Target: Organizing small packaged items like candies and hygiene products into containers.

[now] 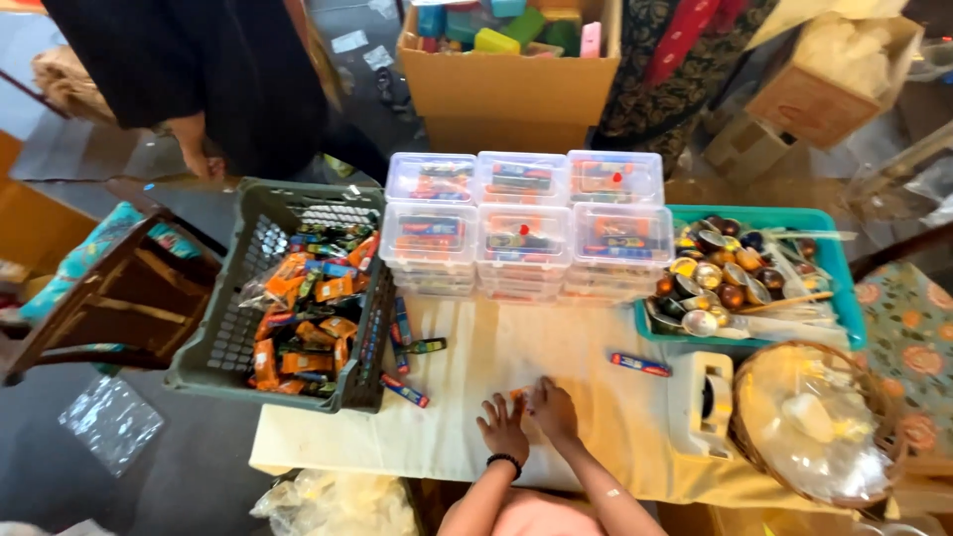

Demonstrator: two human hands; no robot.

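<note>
— Two hands low in the frame's centre: left hand (503, 427) and right hand (552, 409), pressed together on the cream table (467, 437).

— Grip?

— Both closed around a small orange packet (518, 397), barely visible between the fingers.

— Nearby?

— Grey crate (223, 337) of snack packets at left; stacked clear lidded boxes (523, 233) above; blue wrapped bar (640, 364) to the right.

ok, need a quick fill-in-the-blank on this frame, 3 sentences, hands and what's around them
1. The left hand and right hand meet over a small ____ packet on the table.
2. The crate of packets sits to the person's ____.
3. The clear boxes are stacked in ____ columns.

Missing words: orange; left; three
</note>
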